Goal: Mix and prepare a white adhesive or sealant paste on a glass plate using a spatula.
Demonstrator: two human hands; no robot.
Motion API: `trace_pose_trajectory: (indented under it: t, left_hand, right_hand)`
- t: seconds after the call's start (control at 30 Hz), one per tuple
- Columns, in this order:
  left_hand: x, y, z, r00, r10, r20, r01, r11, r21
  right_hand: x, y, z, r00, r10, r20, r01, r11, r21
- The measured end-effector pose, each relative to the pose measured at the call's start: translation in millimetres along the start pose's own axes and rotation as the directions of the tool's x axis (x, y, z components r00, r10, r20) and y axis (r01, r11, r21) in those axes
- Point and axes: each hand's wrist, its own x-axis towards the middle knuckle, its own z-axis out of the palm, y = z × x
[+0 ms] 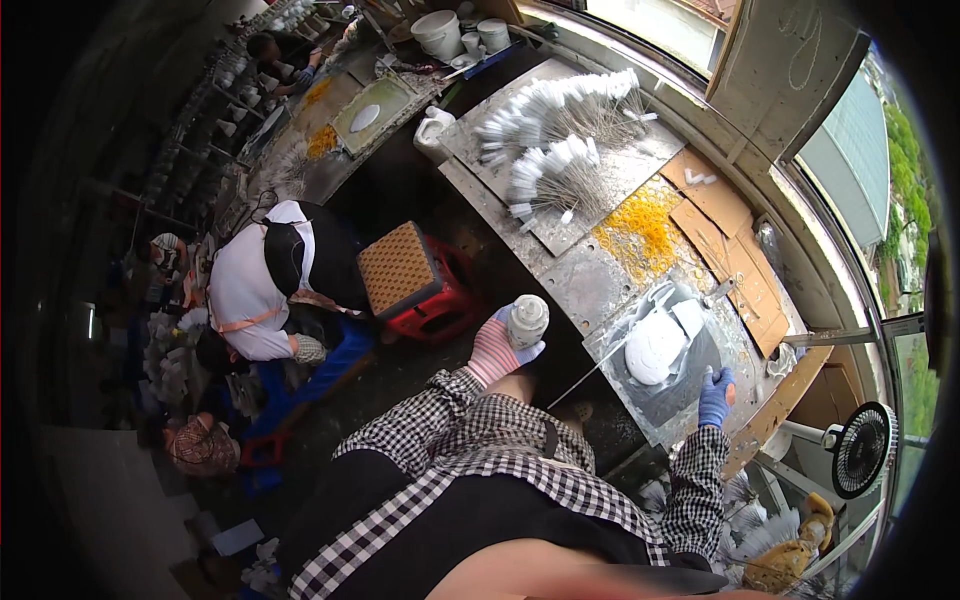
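Note:
My left hand (492, 352), in a pink-and-white striped glove with bluish fingertips, is wrapped round a whitish bottle-shaped piece (528, 318) with a round top. It is held upright over the gap left of the worktable. On the right, my right hand (716, 398) wears a blue glove and is curled near the table's front edge. What it holds, if anything, I cannot make out. Just beyond it a mound of white paste (655, 348) lies on a grey plastic sheet (692, 362). A thin rod (585, 378) slants from the table edge towards my lap.
Bundles of white-tipped wires (560, 125) cover the far worktable, beside scattered yellow bands (640, 228) and cardboard (740, 275). A red stool (435, 300) with a patterned top stands left. A co-worker (255, 280) bends over beyond it. A black fan (862, 450) is at right.

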Motion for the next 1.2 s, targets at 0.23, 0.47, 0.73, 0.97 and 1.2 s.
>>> trace_pose_trajectory:
  t: [0.23, 0.47, 0.73, 0.97, 1.2]
  left_hand:
    - [105, 6, -106, 0.995, -0.015, -0.1, 0.025, 0.994, 0.102]
    - [355, -72, -212, 0.961, 0.142, -0.239, -0.158, 0.986, -0.051]
    - [584, -155, -220, 0.949, -0.084, -0.305, 0.138, 0.978, 0.159]
    - [586, -166, -164, 0.923, -0.151, -0.354, 0.259, 0.924, 0.281]
    - [526, -193, -209, 0.969, -0.217, -0.121, 0.244, 0.922, 0.3]
  right_hand:
    - [-46, -98, 12, 0.993, 0.033, 0.11, -0.037, 0.999, 0.03]
    - [-91, -201, 53, 0.979, 0.174, 0.104, -0.188, 0.97, 0.154]
    - [-125, -358, 81, 0.934, 0.243, 0.261, -0.249, 0.968, -0.008]
    - [-135, -396, 83, 0.863, 0.462, 0.204, -0.459, 0.886, -0.062]
    - [-140, -392, 96, 0.472, 0.643, 0.603, -0.413, -0.443, 0.796]
